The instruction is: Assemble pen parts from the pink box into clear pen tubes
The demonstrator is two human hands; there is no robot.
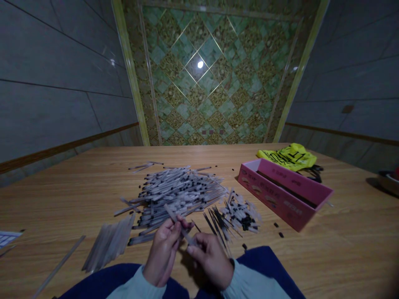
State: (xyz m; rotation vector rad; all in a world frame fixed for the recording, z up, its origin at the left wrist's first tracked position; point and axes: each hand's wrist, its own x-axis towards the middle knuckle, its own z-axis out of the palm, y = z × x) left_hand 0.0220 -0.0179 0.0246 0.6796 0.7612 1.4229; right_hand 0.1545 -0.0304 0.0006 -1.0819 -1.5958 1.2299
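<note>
A slim translucent tube point(171, 213) slants between my two hands. My left hand point(164, 248) is closed around its middle. At its lower end, the fingers of my right hand point(212, 258) pinch it. Just beyond my hands lies a large heap of similar pale tubes with black ends point(182, 187). Thin dark sticks point(216, 224) lie beside my right hand, next to a small pile of short translucent pieces point(238, 209) with small black plugs point(247, 223). To the left of my left hand, several plain tubes point(107, 245) are laid side by side.
A long open pink box point(277, 197) stands at the right, with a yellow plastic bag point(288, 156) behind it. One long thin rod point(59, 265) lies at the left of the wooden table point(352, 249). Loose black bits point(281, 235) are scattered near the box.
</note>
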